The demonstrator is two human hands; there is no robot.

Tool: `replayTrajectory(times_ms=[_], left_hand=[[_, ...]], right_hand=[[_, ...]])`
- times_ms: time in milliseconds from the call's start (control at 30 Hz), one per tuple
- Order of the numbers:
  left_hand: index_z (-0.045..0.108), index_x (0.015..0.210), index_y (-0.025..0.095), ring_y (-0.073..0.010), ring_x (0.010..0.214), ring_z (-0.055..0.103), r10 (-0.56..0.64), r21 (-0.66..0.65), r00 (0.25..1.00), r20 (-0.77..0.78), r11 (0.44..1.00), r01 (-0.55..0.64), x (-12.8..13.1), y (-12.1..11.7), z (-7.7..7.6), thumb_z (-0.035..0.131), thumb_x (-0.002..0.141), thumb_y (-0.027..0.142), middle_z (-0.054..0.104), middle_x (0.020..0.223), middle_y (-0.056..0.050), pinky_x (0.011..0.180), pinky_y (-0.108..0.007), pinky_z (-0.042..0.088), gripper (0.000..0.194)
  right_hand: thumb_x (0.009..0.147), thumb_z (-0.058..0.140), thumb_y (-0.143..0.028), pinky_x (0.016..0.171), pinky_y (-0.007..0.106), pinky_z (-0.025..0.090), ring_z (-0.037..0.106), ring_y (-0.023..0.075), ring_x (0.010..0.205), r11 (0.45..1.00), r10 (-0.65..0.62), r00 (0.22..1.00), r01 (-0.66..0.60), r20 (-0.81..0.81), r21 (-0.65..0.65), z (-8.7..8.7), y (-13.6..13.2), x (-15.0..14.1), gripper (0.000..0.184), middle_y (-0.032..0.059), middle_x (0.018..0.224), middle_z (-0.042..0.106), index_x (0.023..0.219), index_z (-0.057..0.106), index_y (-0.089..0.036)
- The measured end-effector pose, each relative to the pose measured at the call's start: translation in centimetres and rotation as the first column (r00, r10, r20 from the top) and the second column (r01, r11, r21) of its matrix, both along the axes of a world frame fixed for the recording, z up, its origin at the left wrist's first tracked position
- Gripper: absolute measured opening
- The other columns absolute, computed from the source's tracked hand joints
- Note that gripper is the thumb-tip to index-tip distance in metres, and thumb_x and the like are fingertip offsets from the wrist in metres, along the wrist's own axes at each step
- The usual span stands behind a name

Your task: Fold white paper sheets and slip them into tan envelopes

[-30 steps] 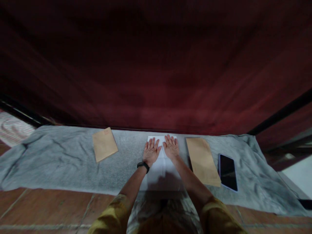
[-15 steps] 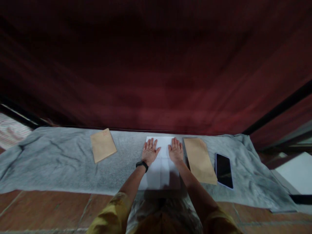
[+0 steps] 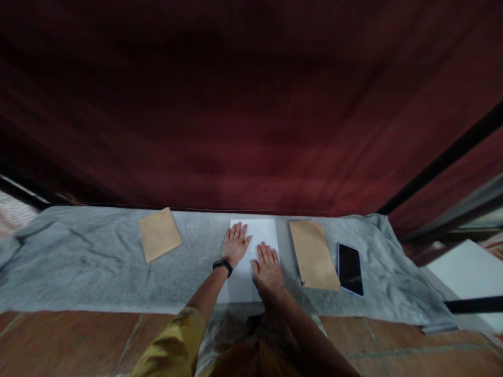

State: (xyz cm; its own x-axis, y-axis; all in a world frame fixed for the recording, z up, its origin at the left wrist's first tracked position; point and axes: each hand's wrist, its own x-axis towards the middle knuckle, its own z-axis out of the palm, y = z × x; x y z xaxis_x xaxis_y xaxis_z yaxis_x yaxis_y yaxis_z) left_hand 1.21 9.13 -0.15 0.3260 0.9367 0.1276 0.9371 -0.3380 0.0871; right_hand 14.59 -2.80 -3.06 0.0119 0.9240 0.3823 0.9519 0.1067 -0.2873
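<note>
A sheet of white paper (image 3: 261, 229) with faint crease lines lies flat on a grey cloth in front of me. My left hand (image 3: 236, 245), with a black band on its wrist, rests palm down on the sheet's left side, fingers stretched out. Lower and to the right, my right hand (image 3: 268, 267) is also flat on the paper, fingers straight and close together, thumb apart. Part of the sheet is hidden beneath my hands and right forearm.
Right of the paper lies a stack of brown envelopes (image 3: 314, 256), and beside it a dark-screened phone (image 3: 350, 269). A single brown envelope (image 3: 160, 234) sits on the left of the grey cloth (image 3: 98, 262). A dark red curtain (image 3: 251, 131) hangs behind; tiled floor (image 3: 70, 340) shows in front.
My right hand has slid down the paper toward me and inward from its upper right edge. The left hand stays in place on the sheet. The view has shifted slightly.
</note>
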Motion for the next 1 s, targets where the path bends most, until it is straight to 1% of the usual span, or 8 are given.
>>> replayTrajectory(times_ms=[200,333,533,600,700,767,867,1000], left_hand=[[0.033,0.16,0.015,-0.0251,0.155,0.026,0.028,0.014,1.0,0.011,0.999,-0.029,-1.4,-0.8,0.2,0.024,0.106,0.046,0.036,0.164,-0.011,0.127,-0.044,0.02,0.063],[0.036,0.158,0.013,-0.0254,0.153,0.031,0.074,0.046,0.997,0.014,0.996,-0.075,-3.4,-1.9,0.2,0.025,0.105,0.041,0.041,0.161,-0.011,0.126,-0.045,0.024,0.06],[0.041,0.154,0.007,-0.0351,0.15,0.035,0.243,0.145,0.968,0.066,0.957,-0.251,-4.8,-5.0,0.7,0.027,0.103,0.036,0.042,0.159,-0.02,0.122,-0.058,0.027,0.061],[0.039,0.155,0.006,-0.0347,0.151,0.034,0.194,0.166,0.976,0.096,0.964,-0.207,-3.9,-6.8,0.6,0.026,0.104,0.036,0.041,0.159,-0.021,0.122,-0.059,0.03,0.061],[0.036,0.157,0.008,-0.0285,0.153,0.031,-0.026,0.128,0.995,0.095,0.992,0.014,-1.3,-10.1,0.0,0.026,0.105,0.035,0.039,0.162,-0.017,0.124,-0.05,0.031,0.059],[0.035,0.157,0.011,-0.0258,0.153,0.031,-0.144,0.095,0.986,0.087,0.986,0.136,0.5,-12.2,-0.6,0.029,0.106,0.034,0.038,0.163,-0.013,0.125,-0.048,0.03,0.057],[0.035,0.157,0.012,-0.0261,0.153,0.032,-0.168,0.086,0.982,0.089,0.983,0.16,1.9,-14.2,-1.3,0.033,0.105,0.033,0.04,0.162,-0.014,0.124,-0.049,0.032,0.056],[0.035,0.157,0.01,-0.0269,0.153,0.031,-0.19,0.101,0.979,0.079,0.978,0.181,1.6,-14.7,-1.4,0.035,0.103,0.027,0.041,0.161,-0.015,0.123,-0.05,0.031,0.057]], right_hand=[[0.105,0.042,-0.033,0.122,0.047,0.028,0.043,0.0282,0.146,0.999,-0.032,0.998,0.03,0.045,0.036,0.5,-0.9,2.6,0.055,0.0175,0.157,0.045,0.153,0.044,-0.007],[0.105,0.041,-0.035,0.122,0.048,0.03,0.044,0.0293,0.146,0.997,-0.064,0.997,0.062,0.049,0.039,0.5,-1.4,3.1,0.057,0.0184,0.157,0.045,0.153,0.043,-0.005],[0.105,0.039,-0.033,0.121,0.051,0.031,0.043,0.031,0.146,0.997,-0.055,0.997,0.053,0.044,0.055,0.5,-1.7,2.9,0.057,0.0203,0.157,0.045,0.155,0.04,-0.005],[0.105,0.038,-0.033,0.121,0.051,0.031,0.042,0.0312,0.146,0.997,-0.056,0.998,0.053,0.042,0.059,0.5,-1.7,2.9,0.058,0.0203,0.157,0.045,0.155,0.039,-0.005],[0.105,0.037,-0.034,0.121,0.052,0.03,0.041,0.0312,0.147,0.997,-0.054,0.998,0.052,0.041,0.049,0.4,-1.6,3.0,0.058,0.0198,0.157,0.045,0.156,0.038,-0.007],[0.105,0.035,-0.033,0.121,0.052,0.029,0.04,0.0312,0.147,0.999,-0.047,0.998,0.046,0.043,0.019,0.5,-1.5,3.2,0.057,0.0197,0.157,0.045,0.156,0.039,-0.007],[0.107,0.03,-0.03,0.122,0.052,0.026,0.038,0.0308,0.149,0.997,-0.054,0.998,0.056,0.042,-0.055,0.9,-1.4,3.2,0.055,0.0189,0.158,0.044,0.154,0.041,-0.006],[0.107,0.026,-0.03,0.123,0.049,0.025,0.035,0.0268,0.151,0.988,-0.059,0.998,0.058,-0.001,-0.141,1.5,-1.6,2.1,0.055,0.0179,0.16,0.042,0.154,0.041,-0.005]])
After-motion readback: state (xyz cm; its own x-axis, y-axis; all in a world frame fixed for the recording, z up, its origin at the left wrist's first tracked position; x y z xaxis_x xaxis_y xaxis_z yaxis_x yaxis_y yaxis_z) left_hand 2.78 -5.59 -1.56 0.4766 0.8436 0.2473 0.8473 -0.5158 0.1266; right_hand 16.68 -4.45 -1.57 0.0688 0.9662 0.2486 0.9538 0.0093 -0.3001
